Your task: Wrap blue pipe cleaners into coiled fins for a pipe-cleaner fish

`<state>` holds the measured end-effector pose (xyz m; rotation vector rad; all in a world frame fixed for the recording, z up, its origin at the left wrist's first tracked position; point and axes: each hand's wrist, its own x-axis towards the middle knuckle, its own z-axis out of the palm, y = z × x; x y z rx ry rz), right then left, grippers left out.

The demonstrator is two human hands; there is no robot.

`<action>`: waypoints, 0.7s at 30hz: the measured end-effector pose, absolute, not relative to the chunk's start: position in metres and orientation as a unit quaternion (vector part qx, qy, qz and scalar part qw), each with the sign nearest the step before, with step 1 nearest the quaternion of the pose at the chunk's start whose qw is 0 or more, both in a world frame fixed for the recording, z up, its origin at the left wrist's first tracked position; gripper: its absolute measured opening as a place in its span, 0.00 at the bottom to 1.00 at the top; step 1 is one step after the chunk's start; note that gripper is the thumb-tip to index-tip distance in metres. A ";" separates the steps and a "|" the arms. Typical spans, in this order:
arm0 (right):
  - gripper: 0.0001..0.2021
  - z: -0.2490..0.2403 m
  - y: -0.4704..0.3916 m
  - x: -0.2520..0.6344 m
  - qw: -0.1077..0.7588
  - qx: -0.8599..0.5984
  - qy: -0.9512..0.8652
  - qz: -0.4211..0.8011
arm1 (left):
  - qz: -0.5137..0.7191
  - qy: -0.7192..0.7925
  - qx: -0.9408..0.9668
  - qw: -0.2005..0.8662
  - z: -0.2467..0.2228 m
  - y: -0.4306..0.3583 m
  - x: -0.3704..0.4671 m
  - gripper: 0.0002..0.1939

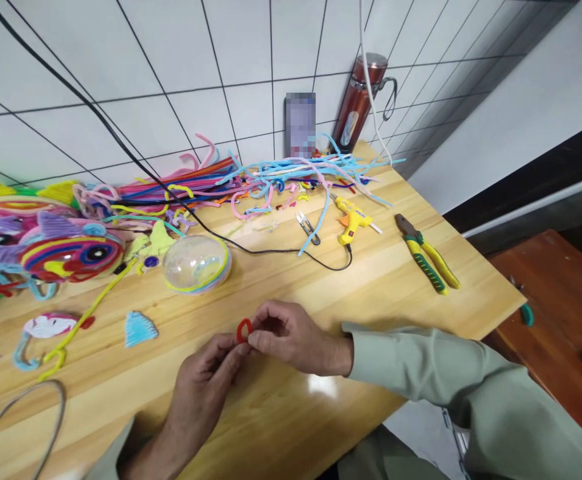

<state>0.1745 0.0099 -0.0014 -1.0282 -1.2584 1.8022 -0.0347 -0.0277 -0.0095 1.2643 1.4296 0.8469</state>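
Note:
A short red pipe cleaner, bent into a small loop, is pinched between my two hands above the front of the wooden table. My left hand grips its lower left side with thumb and forefinger. On the other side, my right hand closes thumb and fingertips on the loop's right edge. Beyond them sits a clear plastic dome edged with yellow and blue pipe cleaner. A light blue fuzzy piece lies flat to the left of my hands.
A yellow glue gun, small snips and green-yellow pliers lie to the right. Piled pipe cleaners line the wall, near a phone and a red thermos. Colourful fish-like crafts fill the left. A black cord crosses the table.

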 end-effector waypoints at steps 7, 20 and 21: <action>0.17 -0.007 0.013 0.177 0.378 -0.359 -0.464 0.716 | 0.379 0.587 0.471 0.539 0.003 -0.024 -0.026 0.16; 0.21 -0.008 0.018 0.181 0.392 -0.397 -0.531 0.638 | 0.406 0.534 0.493 0.554 0.002 -0.017 -0.026 0.16; 0.22 -0.008 0.020 0.182 0.395 -0.399 -0.531 0.635 | 0.407 0.531 0.496 0.553 0.003 -0.017 -0.026 0.15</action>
